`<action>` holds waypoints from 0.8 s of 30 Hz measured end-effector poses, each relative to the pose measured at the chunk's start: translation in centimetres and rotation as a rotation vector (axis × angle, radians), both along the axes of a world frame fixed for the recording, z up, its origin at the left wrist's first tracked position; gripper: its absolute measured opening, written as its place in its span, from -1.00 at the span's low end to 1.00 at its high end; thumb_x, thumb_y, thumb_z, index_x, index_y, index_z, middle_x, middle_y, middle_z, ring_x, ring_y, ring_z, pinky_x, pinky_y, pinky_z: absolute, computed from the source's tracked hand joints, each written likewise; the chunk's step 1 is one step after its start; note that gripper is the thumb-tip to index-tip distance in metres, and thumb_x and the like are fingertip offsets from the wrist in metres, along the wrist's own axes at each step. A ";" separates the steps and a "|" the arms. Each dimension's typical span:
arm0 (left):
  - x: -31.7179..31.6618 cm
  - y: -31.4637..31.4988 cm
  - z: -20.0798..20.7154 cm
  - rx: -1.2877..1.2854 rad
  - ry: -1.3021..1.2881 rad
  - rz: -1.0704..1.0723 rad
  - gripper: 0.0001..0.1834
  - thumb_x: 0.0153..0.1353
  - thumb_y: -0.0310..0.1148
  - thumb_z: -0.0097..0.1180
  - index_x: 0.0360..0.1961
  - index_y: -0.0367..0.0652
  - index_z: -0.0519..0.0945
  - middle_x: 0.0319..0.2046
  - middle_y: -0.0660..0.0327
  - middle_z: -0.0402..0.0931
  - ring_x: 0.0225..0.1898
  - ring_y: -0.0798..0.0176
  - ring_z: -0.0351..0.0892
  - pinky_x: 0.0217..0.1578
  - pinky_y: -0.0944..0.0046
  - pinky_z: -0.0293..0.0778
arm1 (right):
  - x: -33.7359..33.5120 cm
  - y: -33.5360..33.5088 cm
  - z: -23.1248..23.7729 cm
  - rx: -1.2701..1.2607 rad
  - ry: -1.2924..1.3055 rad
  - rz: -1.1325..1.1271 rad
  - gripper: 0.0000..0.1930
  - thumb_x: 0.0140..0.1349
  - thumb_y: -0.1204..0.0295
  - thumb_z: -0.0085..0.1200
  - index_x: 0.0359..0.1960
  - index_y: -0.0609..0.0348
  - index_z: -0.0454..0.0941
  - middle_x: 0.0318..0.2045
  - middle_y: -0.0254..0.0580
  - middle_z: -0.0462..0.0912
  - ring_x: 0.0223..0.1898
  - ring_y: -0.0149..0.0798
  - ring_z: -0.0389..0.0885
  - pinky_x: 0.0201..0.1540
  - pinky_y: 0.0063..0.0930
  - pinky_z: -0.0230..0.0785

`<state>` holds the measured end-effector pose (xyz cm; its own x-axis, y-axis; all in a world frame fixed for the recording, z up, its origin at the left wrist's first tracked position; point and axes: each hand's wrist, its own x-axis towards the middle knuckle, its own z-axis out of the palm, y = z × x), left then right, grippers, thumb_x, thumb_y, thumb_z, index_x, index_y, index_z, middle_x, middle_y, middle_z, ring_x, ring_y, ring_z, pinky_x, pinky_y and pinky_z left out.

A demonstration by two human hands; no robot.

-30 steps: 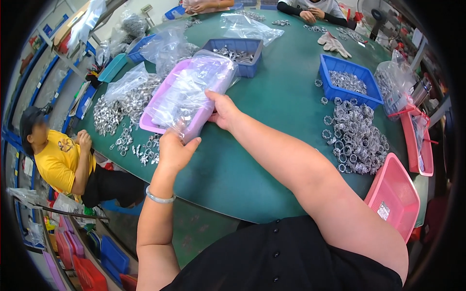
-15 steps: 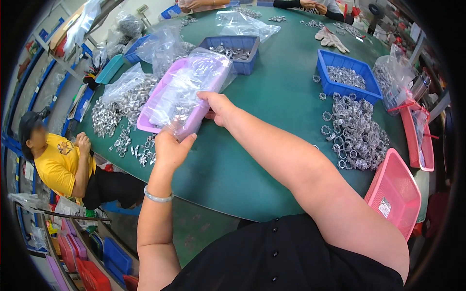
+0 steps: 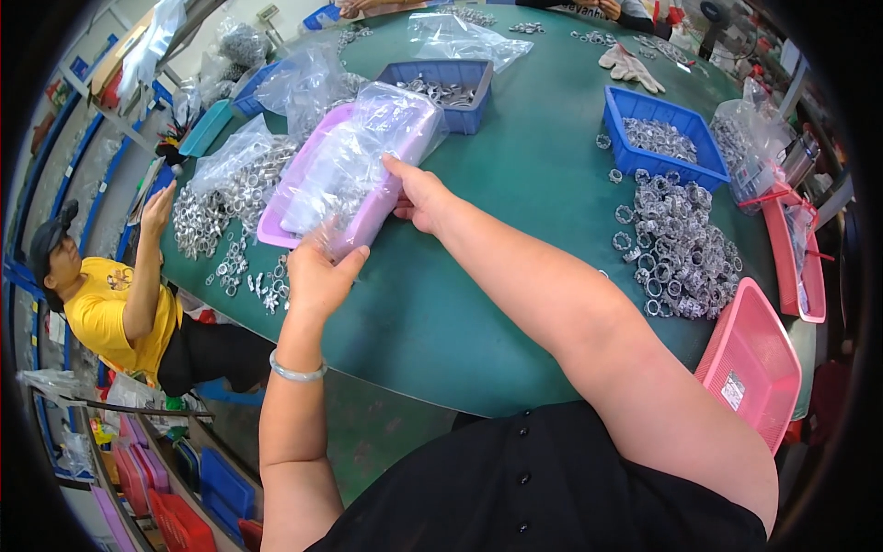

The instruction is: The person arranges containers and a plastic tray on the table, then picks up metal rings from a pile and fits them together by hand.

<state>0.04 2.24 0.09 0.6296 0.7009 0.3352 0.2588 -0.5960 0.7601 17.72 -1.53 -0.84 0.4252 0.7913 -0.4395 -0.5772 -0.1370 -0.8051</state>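
A pale purple plastic basket (image 3: 375, 213) is tilted above the green table, gripped by both my hands. Clear plastic bags (image 3: 354, 166) lie inside and spill over its far rim. My left hand (image 3: 317, 276) is closed on the basket's near end, thumb outside and fingers over the rim, partly hidden by plastic. At the right side my right hand (image 3: 420, 195) pinches the rim, thumb on top and fingers underneath. Left of the basket, silvery metal rings (image 3: 207, 216) are heaped partly under a clear bag.
Blue bins of metal parts stand behind the basket (image 3: 464, 115) and at right (image 3: 662, 147). Loose rings (image 3: 676, 248) are piled before the right bin, near a pink basket (image 3: 750, 359). A white glove (image 3: 630, 69) lies farther back. A person in yellow (image 3: 120, 313) sits at left.
The basket stays in both my hands and shifts only slightly. The person in yellow has raised a forearm and hand and tilted their head up.
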 end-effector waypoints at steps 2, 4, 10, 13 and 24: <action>0.5 -0.8 -0.1 -0.086 -0.056 -0.029 -0.45 -0.16 -0.43 0.27 -0.08 -0.42 0.44 -0.48 0.13 0.56 -0.58 0.42 0.46 -0.55 0.43 0.41 | 0.3 0.0 -0.2 0.188 0.147 -0.081 -0.50 0.14 0.18 0.02 0.02 0.28 0.31 -0.13 -0.13 0.48 -0.09 -0.15 0.45 -0.07 -0.25 0.33; 0.1 -0.8 -0.1 -0.066 -0.028 -0.010 -0.47 -0.16 -0.44 0.26 -0.09 -0.41 0.45 -0.47 0.12 0.55 -0.57 0.41 0.47 -0.55 0.43 0.41 | -0.3 0.2 -0.2 0.185 0.146 -0.103 -0.51 0.14 0.20 0.03 0.01 0.30 0.31 -0.15 -0.10 0.49 -0.12 -0.13 0.47 -0.07 -0.23 0.34; 0.3 -1.6 -1.2 0.090 0.006 -0.053 -0.57 -0.14 -0.45 0.25 -0.18 -0.38 0.48 -0.43 0.08 0.50 -0.49 0.34 0.50 -0.51 0.37 0.44 | -0.4 0.4 -1.6 0.247 0.119 -0.195 -0.45 0.00 0.28 0.14 -0.05 0.47 0.33 -0.14 0.09 0.49 -0.16 -0.04 0.50 -0.12 -0.23 0.33; 0.1 -1.8 -1.8 0.072 -0.021 -0.108 -0.59 -0.12 -0.46 0.23 -0.19 -0.38 0.47 -0.41 0.07 0.47 -0.44 0.30 0.50 -0.45 0.33 0.45 | 0.2 -0.2 -0.3 0.191 0.059 -0.124 -0.39 0.01 0.24 0.14 -0.01 0.52 0.28 -0.08 0.12 0.45 -0.10 -0.05 0.48 -0.08 -0.26 0.31; -1.6 -6.2 -0.9 0.142 -0.137 0.162 -0.28 -0.06 -0.51 0.14 0.15 -0.43 0.11 -0.12 0.04 0.24 -0.39 0.34 0.33 -0.42 0.36 0.33 | 13.2 -10.6 0.6 -0.572 -1.340 0.000 -0.51 0.01 0.23 0.04 -0.11 0.37 0.40 0.00 0.27 0.30 -0.04 0.20 0.37 -0.03 -0.16 0.33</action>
